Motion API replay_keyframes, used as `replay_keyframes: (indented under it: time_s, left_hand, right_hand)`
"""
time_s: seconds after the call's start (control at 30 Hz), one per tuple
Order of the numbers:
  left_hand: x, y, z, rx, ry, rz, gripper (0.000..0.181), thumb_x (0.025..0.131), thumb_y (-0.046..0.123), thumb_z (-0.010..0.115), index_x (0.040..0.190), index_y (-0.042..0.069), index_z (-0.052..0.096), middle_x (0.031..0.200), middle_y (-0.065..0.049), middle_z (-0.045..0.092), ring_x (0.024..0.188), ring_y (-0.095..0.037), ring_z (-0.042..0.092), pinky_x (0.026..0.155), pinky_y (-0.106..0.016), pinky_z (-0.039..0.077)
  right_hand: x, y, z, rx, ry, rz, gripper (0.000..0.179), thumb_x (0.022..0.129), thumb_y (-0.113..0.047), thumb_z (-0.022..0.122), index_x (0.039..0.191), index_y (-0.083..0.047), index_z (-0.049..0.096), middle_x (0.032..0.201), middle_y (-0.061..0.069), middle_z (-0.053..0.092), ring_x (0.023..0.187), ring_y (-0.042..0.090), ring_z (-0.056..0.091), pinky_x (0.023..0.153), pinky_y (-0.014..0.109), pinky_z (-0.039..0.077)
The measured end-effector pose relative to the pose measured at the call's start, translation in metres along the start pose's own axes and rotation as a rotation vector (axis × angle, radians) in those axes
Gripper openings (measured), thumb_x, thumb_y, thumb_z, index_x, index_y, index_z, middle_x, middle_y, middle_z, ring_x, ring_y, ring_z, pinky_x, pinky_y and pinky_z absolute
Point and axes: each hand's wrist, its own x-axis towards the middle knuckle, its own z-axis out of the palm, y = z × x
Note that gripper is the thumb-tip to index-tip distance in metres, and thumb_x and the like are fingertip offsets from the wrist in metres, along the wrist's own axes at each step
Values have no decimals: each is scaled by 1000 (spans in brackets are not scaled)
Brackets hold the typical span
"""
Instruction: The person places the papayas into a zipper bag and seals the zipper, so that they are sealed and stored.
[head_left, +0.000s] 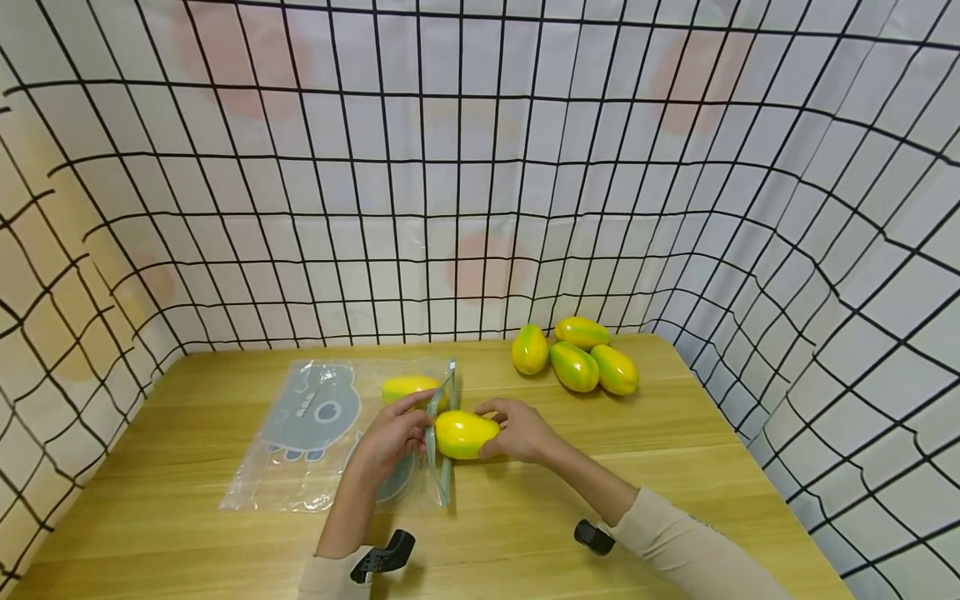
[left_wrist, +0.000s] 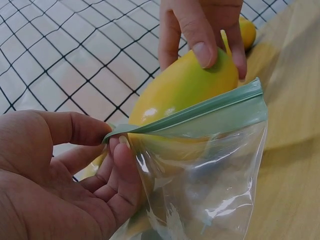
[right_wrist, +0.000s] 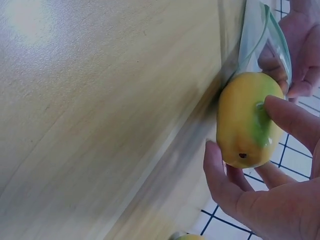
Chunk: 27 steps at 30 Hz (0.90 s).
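A clear zip bag (head_left: 288, 471) with a dinosaur print and a green zip edge (left_wrist: 215, 110) lies on the table, its mouth raised and parted. The left hand (head_left: 390, 442) pinches one side of the zip edge between thumb and fingers. In the right hand (head_left: 521, 429), a glossy yellow-green mango (head_left: 465, 435) is held by its rear end, thumb on top. The mango's front end is at the bag's mouth, partly behind the green edge in the left wrist view. Another mango (head_left: 408, 387) shows at the far side of the bag, behind the left hand.
Several more mangoes (head_left: 574, 367) lie grouped at the back right of the wooden table (head_left: 600, 467). A black wire grid (head_left: 487, 167) with pale cloth behind it encloses the table at the back and sides. Each wrist bears a black camera mount (head_left: 384, 557).
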Motion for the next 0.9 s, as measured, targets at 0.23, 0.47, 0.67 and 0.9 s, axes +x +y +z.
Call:
replay_keyframes:
  time_s: [0.23, 0.47, 0.67, 0.9]
  left_hand:
    - [-1, 0, 0, 0, -5, 7, 50, 94, 1, 53, 143, 5, 56, 75, -2, 52, 57, -12, 48, 57, -22, 49]
    - [-1, 1, 0, 3, -2, 5, 49, 94, 1, 53, 143, 6, 57, 75, -2, 51, 58, -12, 48, 57, -22, 49]
    - [-1, 2, 0, 6, -11, 9, 50, 95, 2, 54, 145, 4, 54, 73, -1, 50, 58, -11, 47, 57, -22, 49]
    - [-4, 8, 2, -11, 36, 20, 51, 92, 1, 56, 143, 4, 56, 73, -2, 52, 56, -13, 48, 56, -22, 48]
  right_hand:
    - [0, 2, -1, 41, 48, -9, 60, 71, -14, 87, 127, -17, 68, 127, 14, 65, 116, 32, 61, 94, 50, 53]
    - [-1, 1, -2, 69, 104, -9, 56, 73, -16, 88, 126, -16, 69, 123, 12, 66, 111, 29, 62, 90, 46, 55]
    - [-1, 0, -4, 83, 109, -9, 52, 76, -13, 87, 125, -15, 70, 120, 12, 67, 106, 28, 64, 88, 43, 55]
    - [1, 1, -1, 86, 67, -43, 46, 78, -13, 85, 121, -18, 72, 123, 10, 68, 104, 26, 64, 90, 43, 56]
